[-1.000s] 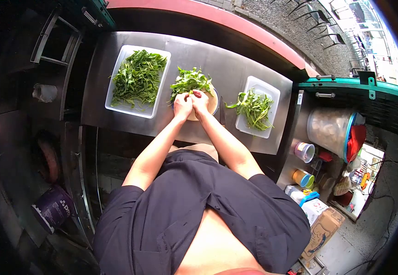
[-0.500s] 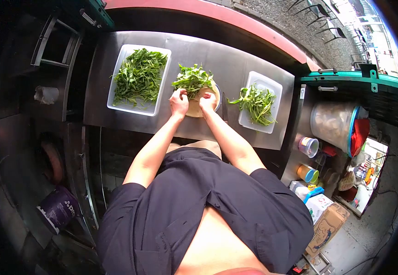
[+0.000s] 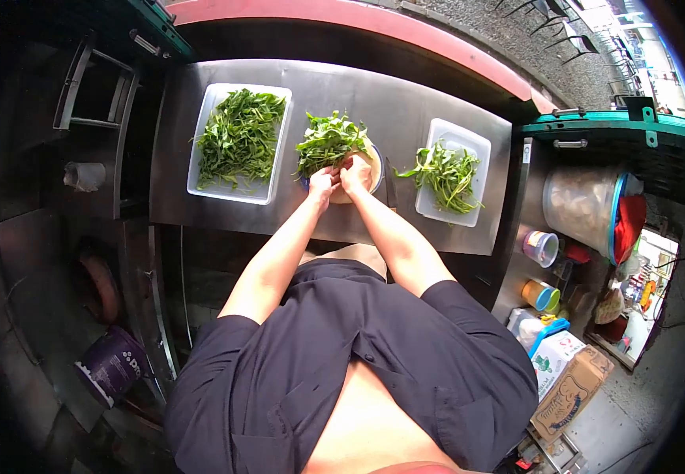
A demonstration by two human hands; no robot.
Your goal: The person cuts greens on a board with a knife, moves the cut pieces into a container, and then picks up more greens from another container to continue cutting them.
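Leafy greens point(image 3: 330, 141) lie in a bunch on a round board point(image 3: 375, 162) at the middle of the steel counter. My left hand point(image 3: 324, 183) is at the lower edge of the bunch, fingers closed on its stems. Beside it, nearly touching, my right hand point(image 3: 355, 174) is pinched at the same stems. What lies between the fingertips is too small to make out. A knife point(image 3: 391, 183) rests just right of the board. More greens fill the white tray on the left point(image 3: 195, 175), and a smaller heap sits in the right tray point(image 3: 480, 150).
The steel counter point(image 3: 401, 103) has a red ledge point(image 3: 342, 17) beyond it. At the right stand a large clear tub point(image 3: 579, 207), small plastic tubs point(image 3: 540, 247) and a cardboard box point(image 3: 571, 393). A purple bucket point(image 3: 113, 366) is at the lower left.
Both hands have come together at the stems; my left hand moved right and slightly down. The view has shifted a little.
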